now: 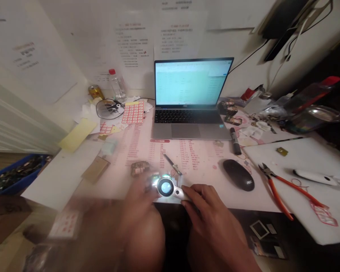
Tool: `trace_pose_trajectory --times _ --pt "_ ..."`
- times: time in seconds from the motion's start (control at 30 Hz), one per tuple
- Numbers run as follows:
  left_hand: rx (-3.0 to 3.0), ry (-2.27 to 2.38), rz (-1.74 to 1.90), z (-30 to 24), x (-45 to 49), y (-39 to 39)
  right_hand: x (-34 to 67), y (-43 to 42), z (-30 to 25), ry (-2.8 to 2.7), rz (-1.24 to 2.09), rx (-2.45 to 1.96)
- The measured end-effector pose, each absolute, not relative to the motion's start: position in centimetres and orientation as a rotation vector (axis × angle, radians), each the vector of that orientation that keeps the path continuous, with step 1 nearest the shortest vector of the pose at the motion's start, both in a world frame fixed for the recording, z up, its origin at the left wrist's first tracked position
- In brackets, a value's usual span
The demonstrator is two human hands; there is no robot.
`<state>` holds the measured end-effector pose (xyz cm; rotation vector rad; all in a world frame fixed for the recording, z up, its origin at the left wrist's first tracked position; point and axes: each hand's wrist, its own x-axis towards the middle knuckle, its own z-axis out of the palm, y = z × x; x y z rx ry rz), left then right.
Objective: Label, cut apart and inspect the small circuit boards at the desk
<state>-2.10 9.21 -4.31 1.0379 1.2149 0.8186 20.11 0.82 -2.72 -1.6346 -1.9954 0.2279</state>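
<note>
My right hand [208,206] is closed on the handle of a small lighted magnifying glass [166,187], held at the desk's front edge. Its round lens faces up and its light glows on the left side. Beside that light is my left hand [138,198], smeared by motion, so its fingers cannot be made out. A small greenish piece [166,176] shows just behind the lens; whether the left hand holds it is unclear. Just beyond lie a thin pen-like tool [172,164] and a small dark patterned block [139,168].
An open laptop [191,130] stands at the back. To the right are a black mouse [238,175], a marker [235,141], orange-handled cutters [282,187] and a white-handled tool [311,176]. Sticker sheets [133,112] and a bottle [117,85] stand back left. A blue bin [19,172] sits lower left.
</note>
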Motion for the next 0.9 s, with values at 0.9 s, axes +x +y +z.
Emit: trace_pose_trajectory --times 0.9 --pt "0.881 1.034 0.682 -3.0 -2.7 7.9 24.9 3.4 -5.9 -1.794 -0.035 -1.860"
